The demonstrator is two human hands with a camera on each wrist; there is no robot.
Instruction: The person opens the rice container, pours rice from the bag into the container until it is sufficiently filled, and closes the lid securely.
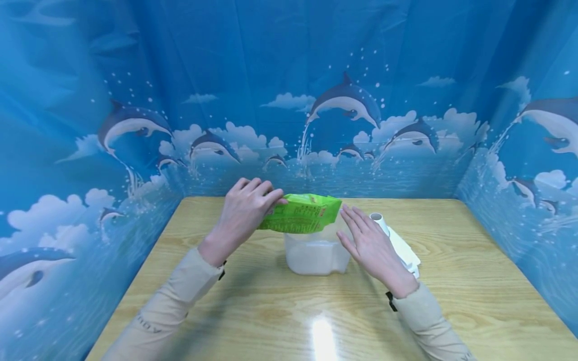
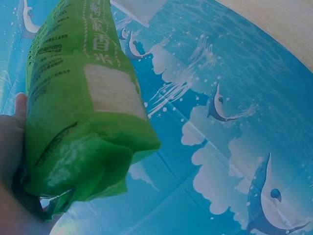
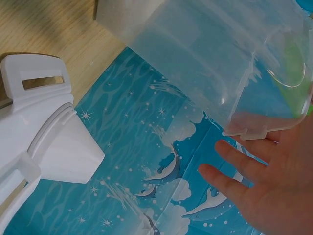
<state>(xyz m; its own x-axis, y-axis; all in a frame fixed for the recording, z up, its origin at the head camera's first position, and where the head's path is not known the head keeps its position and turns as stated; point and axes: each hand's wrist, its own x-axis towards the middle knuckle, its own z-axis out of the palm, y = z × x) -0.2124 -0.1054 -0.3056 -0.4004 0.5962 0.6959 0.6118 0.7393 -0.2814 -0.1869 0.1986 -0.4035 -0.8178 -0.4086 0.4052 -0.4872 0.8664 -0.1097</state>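
My left hand grips a green bag of rice and holds it tilted, nearly lying flat, over a translucent plastic container. In the left wrist view the bag looks full, with printed characters and a clear window showing pale grains. My right hand is at the container's right side with its fingers extended, the fingertips close to the bag's far end. Seen from the right wrist, its fingers lie beside the rim of the container. Inside the container, the contents are mostly hidden by the bag.
Right of the container, partly behind my right hand, lies a white plastic piece with a short spout and slotted tabs. The wooden table is bounded by blue dolphin-printed curtains at the back and both sides.
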